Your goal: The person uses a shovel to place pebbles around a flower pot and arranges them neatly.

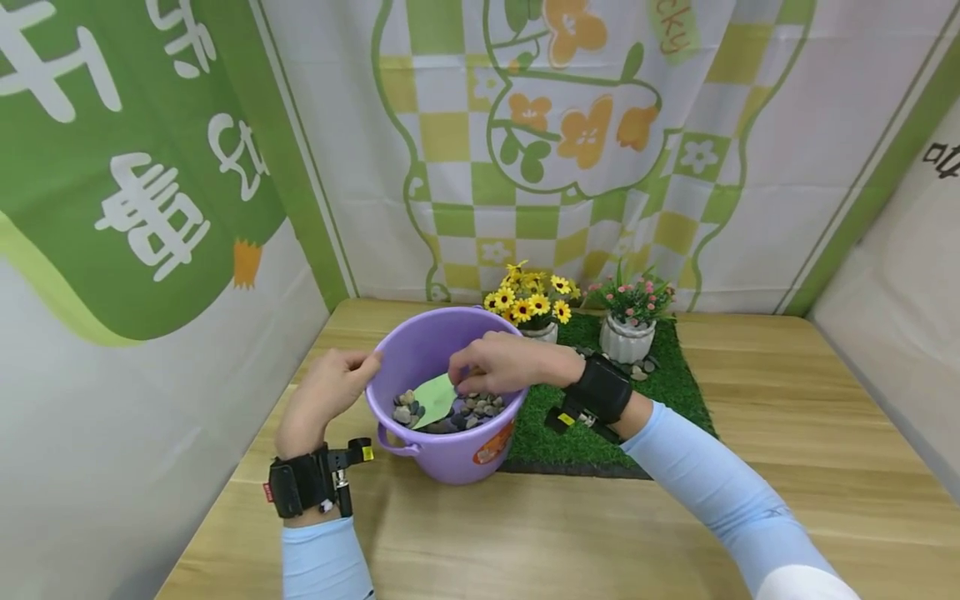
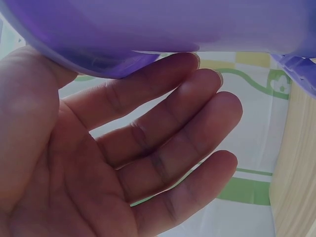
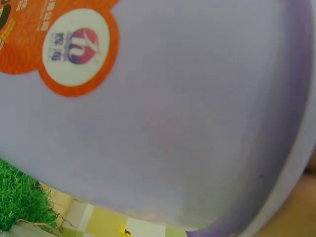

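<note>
A purple bucket stands on the table with grey and tan pebbles in its bottom. My left hand grips its left rim, the thumb over the edge; in the left wrist view the fingers lie along the outer wall. Reaching into the bucket, my right hand holds a light green toy shovel, whose blade rests among the pebbles. The shovel's handle is mostly hidden by that hand. The right wrist view is filled by the bucket's outer wall, with the hand cut off at the edge.
Behind and right of the bucket lies a green turf mat. On it stand a pot of yellow flowers and a white pot with pink flowers, with loose pebbles beside it. Printed cloth walls enclose the wooden table.
</note>
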Available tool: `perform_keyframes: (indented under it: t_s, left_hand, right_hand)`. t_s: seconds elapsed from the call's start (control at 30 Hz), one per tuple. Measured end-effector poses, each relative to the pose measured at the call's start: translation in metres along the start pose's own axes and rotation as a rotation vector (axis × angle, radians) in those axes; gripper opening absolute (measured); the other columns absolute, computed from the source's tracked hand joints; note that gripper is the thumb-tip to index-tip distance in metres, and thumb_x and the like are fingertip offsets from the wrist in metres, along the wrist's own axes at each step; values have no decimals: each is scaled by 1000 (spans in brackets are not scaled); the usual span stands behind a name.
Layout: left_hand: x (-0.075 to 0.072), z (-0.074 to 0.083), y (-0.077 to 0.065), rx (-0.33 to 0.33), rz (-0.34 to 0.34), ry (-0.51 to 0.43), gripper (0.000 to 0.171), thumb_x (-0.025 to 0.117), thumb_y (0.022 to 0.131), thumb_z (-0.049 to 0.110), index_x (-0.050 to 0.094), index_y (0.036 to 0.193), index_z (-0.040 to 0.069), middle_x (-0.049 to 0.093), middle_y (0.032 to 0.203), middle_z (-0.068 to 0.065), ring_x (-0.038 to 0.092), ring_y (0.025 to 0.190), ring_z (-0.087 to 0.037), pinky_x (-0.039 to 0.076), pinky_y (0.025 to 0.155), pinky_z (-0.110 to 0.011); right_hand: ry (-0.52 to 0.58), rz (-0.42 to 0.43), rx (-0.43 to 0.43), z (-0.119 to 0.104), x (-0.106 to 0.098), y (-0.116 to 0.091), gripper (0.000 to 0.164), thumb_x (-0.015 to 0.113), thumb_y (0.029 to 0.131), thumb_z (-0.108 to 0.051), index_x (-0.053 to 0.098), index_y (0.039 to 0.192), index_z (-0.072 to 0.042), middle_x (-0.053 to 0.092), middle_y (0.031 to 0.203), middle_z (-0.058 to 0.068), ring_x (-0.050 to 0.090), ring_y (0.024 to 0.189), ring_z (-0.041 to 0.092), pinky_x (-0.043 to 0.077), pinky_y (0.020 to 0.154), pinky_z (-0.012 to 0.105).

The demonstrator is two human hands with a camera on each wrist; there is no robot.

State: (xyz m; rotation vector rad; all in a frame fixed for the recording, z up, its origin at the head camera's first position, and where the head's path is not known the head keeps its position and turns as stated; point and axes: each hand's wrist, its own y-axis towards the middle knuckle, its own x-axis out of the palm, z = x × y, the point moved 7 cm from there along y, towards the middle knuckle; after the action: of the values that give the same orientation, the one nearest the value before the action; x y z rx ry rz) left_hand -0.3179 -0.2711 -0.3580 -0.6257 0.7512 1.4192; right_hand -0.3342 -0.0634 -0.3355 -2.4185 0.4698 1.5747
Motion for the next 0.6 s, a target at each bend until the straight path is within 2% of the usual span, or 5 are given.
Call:
perform_keyframes:
  t_s: [0.17,0.33,0.5,0.6]
  left_hand:
    - [0,0,1,-2,1,4,43,43,100,39,74,113,11,74,90,-4,56,84,-20,38,70,-31]
    - [-1,1,1,5,8,11,42,43,100,38,74,112,12,75,92,-4,58,87,-21,39,73,-31]
    - [0,1,-2,-3,7,4,41,43,100,39,74,109,13,75,90,-3,57,84,-21,38,71,-31]
    - [0,1,-3,0,10,10,43,44,100,39,73,114,11,75,92,-4,57,84,-21,37,70,-31]
  right_hand:
    - [13,33,-23,0,-5,-5,15,61,97,-19,68,108,-11,72,95,3,69,81,9,49,72,21]
    - [20,39,-29,-1,-7,-9,16,59,98,-19,67,110,-12,71,94,0,67,81,3,48,73,21]
    - [30,44,-24,0,-8,-11,16,58,99,-20,67,110,-13,71,95,1,67,82,9,47,74,24]
    - [22,54,-17,1,-9,-12,16,58,99,-21,67,110,-14,71,96,2,67,84,8,48,76,25]
